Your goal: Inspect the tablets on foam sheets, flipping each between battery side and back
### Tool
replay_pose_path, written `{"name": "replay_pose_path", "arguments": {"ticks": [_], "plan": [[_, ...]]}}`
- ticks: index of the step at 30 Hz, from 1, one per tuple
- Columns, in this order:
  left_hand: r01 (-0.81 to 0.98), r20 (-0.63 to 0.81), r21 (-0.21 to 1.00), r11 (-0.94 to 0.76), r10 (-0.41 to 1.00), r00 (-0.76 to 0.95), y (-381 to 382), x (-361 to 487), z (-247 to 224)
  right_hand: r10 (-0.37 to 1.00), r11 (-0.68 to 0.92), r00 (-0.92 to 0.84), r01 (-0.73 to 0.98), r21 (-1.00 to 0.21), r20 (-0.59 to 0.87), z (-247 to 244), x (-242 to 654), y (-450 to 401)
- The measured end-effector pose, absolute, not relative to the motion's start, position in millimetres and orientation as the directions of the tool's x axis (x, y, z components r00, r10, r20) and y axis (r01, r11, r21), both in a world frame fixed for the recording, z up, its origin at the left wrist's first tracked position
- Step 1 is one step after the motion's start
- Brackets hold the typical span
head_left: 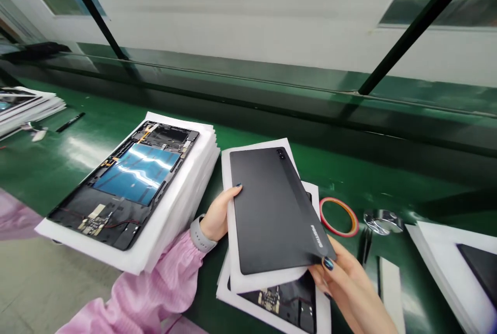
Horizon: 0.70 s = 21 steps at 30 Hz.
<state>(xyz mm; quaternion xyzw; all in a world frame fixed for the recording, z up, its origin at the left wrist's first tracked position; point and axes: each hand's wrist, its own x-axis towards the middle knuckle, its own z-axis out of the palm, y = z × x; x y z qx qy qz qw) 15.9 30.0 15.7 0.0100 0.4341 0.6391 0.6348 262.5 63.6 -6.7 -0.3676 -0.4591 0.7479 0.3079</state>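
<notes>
Over a green workbench (31,158), we hold a black tablet cover (272,209) in both hands, its outer face up, camera lenses (280,154) at its upper right corner and pale lettering (316,236) near its lower right. Our left hand (218,216) grips the cover's left edge together with a white sheet (256,282) underneath, thumb on top, the other fingers hidden. Our right hand (347,274) pinches the cover's lower right corner, thumb above, fingers beneath. We wear a gray watch strap (202,236) and a pink sleeve (166,282) to the cover's left.

Below the cover, which partly hides it, we see an opened tablet (293,300), its circuit board (268,300) bare. Left of the cover, a second opened tablet (128,184) with a shiny blue panel (145,171) tops a thick white stack (186,189). Right of the cover sit a red-and-yellow tape ring (353,221), a silver roll (382,221), a slim dark tool (365,246) and a pale bar (392,292). Well left of the cover, a black pen (70,122) lies near another pile (39,109).
</notes>
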Motion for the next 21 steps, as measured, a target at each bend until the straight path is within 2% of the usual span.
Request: {"name": "replay_pose_path", "arguments": {"ticks": [3,6,9,13,15,16,18,21], "plan": [[-0.779,-0.454,0.606,0.162,0.875,-0.171,28,24,13,0.878,-0.346,-0.438,-0.305,-0.887,-0.192,-17,260,58],[-0.772,-0.337,0.625,0.117,0.932,-0.132,26,32,7,0.905,-0.254,-0.419,-0.384,-0.888,-0.078,-20,253,56],[-0.782,-0.272,0.609,0.131,0.961,-0.051,23,38,3,0.919,-0.216,-0.385,-0.317,-0.924,-0.082,-13,244,56],[-0.806,-0.277,0.557,0.201,0.96,0.048,22,38,2,0.967,-0.142,-0.239,-0.205,-0.968,-0.091,1,250,50],[-0.822,-0.302,0.515,0.244,0.949,0.092,23,35,2,0.972,0.088,-0.218,-0.015,-0.996,0.089,4,261,47],[-0.831,-0.304,0.495,0.254,0.946,0.108,23,33,2,0.941,0.251,-0.256,0.095,-0.963,0.22,4,267,46],[-0.847,-0.279,0.474,0.241,0.953,0.115,23,30,2,0.818,0.524,-0.391,0.205,-0.826,0.422,1,273,47],[-0.859,-0.231,0.464,0.216,0.966,0.118,24,28,3,0.581,0.786,-0.594,0.229,-0.575,0.557,-7,266,54]]}}
